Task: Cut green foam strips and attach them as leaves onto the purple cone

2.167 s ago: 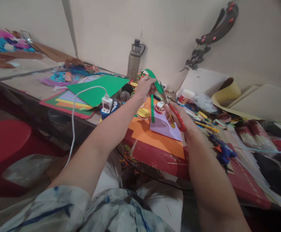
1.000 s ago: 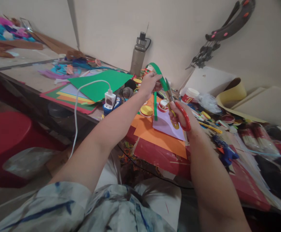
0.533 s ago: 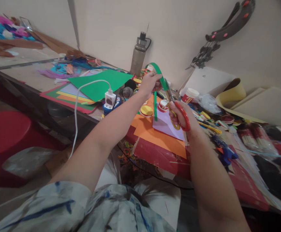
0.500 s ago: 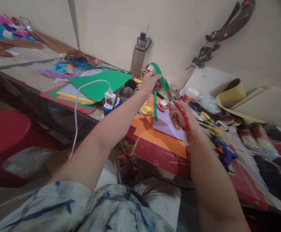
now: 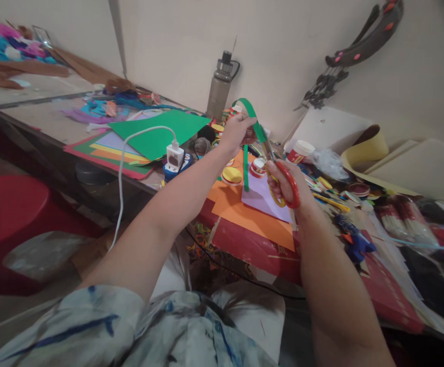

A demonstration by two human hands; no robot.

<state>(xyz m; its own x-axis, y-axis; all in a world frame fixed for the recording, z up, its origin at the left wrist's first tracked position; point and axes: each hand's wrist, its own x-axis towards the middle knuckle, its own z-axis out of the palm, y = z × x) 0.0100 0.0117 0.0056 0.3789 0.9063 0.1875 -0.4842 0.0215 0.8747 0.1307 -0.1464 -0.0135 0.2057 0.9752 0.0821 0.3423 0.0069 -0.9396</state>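
My left hand (image 5: 234,133) is raised over the table, fingers closed on a green paper strip (image 5: 251,118) that arches over the hand, with a loose end hanging down. My right hand (image 5: 286,182) grips red-handled scissors (image 5: 279,176); their blades point up into the green strip just right of the left hand. Below both hands lie a lilac sheet (image 5: 265,198) and an orange sheet (image 5: 252,216) on red card.
A grey water bottle (image 5: 219,85) stands by the wall. A white charger with cable (image 5: 172,155), green and mixed coloured sheets (image 5: 157,133), small paint pots (image 5: 232,176), a white tub (image 5: 300,151), a blue glue gun (image 5: 354,238) and a red stool (image 5: 8,214) surround me.
Since the earliest frame the view shifted slightly and the scissors have worked further up the green strip. Over the last second both hands have barely moved.
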